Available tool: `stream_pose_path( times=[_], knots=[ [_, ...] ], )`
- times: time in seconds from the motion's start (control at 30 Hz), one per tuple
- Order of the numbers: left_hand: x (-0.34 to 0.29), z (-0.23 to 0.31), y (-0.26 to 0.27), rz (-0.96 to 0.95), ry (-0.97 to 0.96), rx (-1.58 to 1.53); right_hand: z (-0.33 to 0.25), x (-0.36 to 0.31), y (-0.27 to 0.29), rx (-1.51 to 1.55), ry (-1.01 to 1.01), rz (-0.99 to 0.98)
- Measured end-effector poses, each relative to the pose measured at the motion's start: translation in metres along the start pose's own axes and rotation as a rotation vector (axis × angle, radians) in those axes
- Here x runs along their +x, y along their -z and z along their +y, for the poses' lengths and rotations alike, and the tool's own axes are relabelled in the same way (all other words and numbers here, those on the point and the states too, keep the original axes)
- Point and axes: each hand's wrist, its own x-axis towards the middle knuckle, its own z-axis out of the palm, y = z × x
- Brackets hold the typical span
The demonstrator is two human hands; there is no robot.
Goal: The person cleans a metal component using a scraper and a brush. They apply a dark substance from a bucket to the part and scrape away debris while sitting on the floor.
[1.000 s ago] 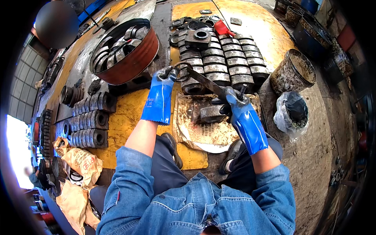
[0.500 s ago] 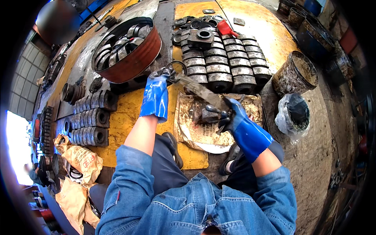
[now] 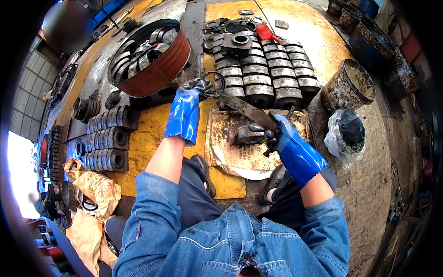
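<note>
My left hand [image 3: 193, 88], in a blue rubber glove with a blackened palm, is closed on a thin dark metal ring [image 3: 223, 79]. My right hand [image 3: 280, 131], gloved alike, grips one end of a long flat metal blade [image 3: 244, 109], perhaps a file or scraper. Its far end reaches up to the ring beside my left fingers; whether it touches the ring I cannot tell. Below the blade, a dark metal block [image 3: 248, 135] rests on a greasy printed paper sack [image 3: 224, 154], partly hidden by my right fingers.
Ahead stand rows of round metal parts [image 3: 256, 79], with a red-handled tool [image 3: 266, 33] on top. A rusty red drum [image 3: 159, 69] full of rings is at the far left. Shorter rows [image 3: 107, 138] lie left. At right are a grimy bucket [image 3: 348, 85] and a bag-lined pail [image 3: 348, 134].
My right hand has moved slightly right and down with the blade. My left hand has shifted a little to the right, and the ring shows more fully.
</note>
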Motion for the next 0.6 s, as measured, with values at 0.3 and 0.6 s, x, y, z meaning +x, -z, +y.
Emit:
stream_pose_path(
  times=[0.3,0.6],
  knots=[
    [-0.001,-0.004,0.001,-0.007,0.009,0.046,0.002,0.007,0.003,0.002,-0.042,-0.051],
    [-0.004,0.000,-0.003,-0.028,0.026,0.103,-0.017,0.019,0.034,0.240,-0.140,-0.242]
  ],
)
